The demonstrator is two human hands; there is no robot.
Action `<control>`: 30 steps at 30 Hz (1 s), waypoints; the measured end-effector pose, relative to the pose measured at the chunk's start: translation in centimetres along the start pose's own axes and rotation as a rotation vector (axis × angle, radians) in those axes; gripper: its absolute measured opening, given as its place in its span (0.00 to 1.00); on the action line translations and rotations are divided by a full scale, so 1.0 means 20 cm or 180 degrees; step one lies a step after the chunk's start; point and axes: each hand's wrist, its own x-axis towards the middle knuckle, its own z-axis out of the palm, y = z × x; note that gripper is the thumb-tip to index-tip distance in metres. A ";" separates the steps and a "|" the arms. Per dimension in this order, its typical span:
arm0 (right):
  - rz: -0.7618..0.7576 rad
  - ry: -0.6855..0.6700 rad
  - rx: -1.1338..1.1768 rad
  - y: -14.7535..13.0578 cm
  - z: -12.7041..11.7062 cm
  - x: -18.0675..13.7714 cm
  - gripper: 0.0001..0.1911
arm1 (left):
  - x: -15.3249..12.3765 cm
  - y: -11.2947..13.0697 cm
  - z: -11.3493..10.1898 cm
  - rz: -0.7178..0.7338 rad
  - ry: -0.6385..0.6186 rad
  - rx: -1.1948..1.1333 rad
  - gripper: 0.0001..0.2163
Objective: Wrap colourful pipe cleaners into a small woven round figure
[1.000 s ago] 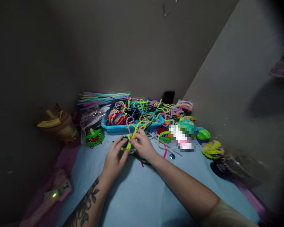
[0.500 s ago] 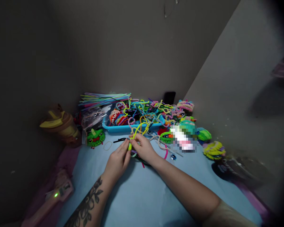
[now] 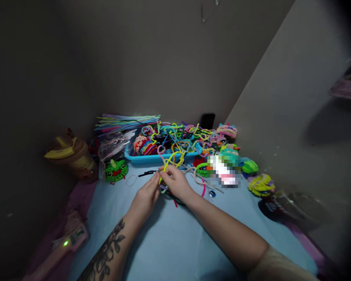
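A: What is at the centre?

B: A person's left hand and right hand meet over a pale blue table cover, fingertips close together.

A: What do they hold?

B: A fuzzy, bright yellow strand. It rises from between the hands and curves away toward the far side. The right thumb and fingers pinch it; the left fingers lie together, pressed against its lower part. Their very tips are partly hidden.

A: What lies close by?

B: Just left of the hands is a thin black strip, then a pale thin loop. Farther left sits a green fuzzy creature with round eyes and a red mouth. Right of the hands are a pink strip and a shiny blue disc.

A: And beyond the hands?

B: A blue tray, heaped with tangled, many-coloured strands. At its far left, a bundle of straight fuzzy stems lies sideways.

A: Anything toward the edges?

B: A brown cup with a yellow piece on top stands at left. At right is a yellow fuzzy bundle, beyond a pixelated patch.
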 end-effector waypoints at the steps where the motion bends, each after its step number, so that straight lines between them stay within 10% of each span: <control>1: 0.0003 0.0008 -0.0004 0.00 0.00 0.00 0.12 | 0.00 0.00 0.00 -0.0003 0.0013 -0.0024 0.22; 23: -0.0368 -0.0231 -0.0154 -0.06 -0.04 -0.01 0.09 | 0.07 0.09 -0.03 -0.1444 0.0365 -0.1734 0.24; 27: -0.0170 -0.0189 -0.0400 -0.09 -0.20 -0.11 0.13 | 0.07 0.09 -0.05 -0.1635 0.0600 -0.1755 0.25; 30: -0.0185 -0.0161 -0.1929 -0.10 -0.45 -0.24 0.06 | 0.08 0.10 -0.06 -0.1667 0.0780 -0.1716 0.25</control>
